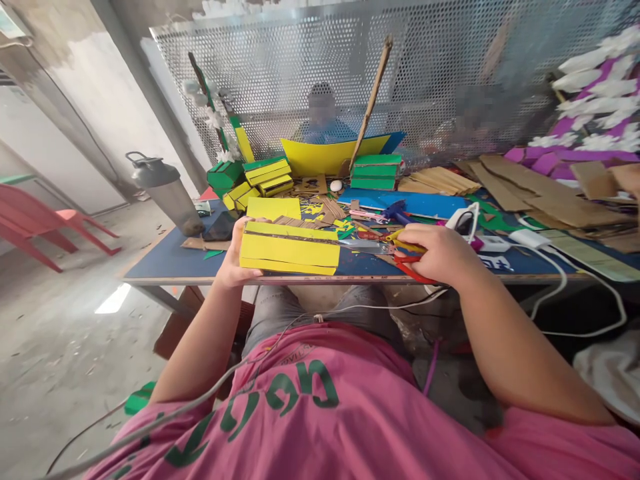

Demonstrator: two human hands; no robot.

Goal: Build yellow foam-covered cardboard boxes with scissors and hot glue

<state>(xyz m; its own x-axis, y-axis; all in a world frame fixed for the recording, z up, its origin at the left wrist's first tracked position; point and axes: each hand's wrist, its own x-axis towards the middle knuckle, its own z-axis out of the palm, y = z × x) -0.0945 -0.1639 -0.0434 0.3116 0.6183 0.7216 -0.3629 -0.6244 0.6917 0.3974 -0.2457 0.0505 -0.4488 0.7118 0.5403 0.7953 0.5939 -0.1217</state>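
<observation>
The left hand point(233, 261) grips a box point(290, 253) between its fingers, formed and yellow-faced, brown seams left bare. The right hand's fingers point(413, 236) curl round scissors point(367, 247).

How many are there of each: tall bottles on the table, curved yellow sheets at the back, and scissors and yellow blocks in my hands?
Tall bottle on the table: 1
Curved yellow sheet at the back: 1
Scissors in your right hand: 1
Yellow block in your left hand: 1
Total: 4
</observation>
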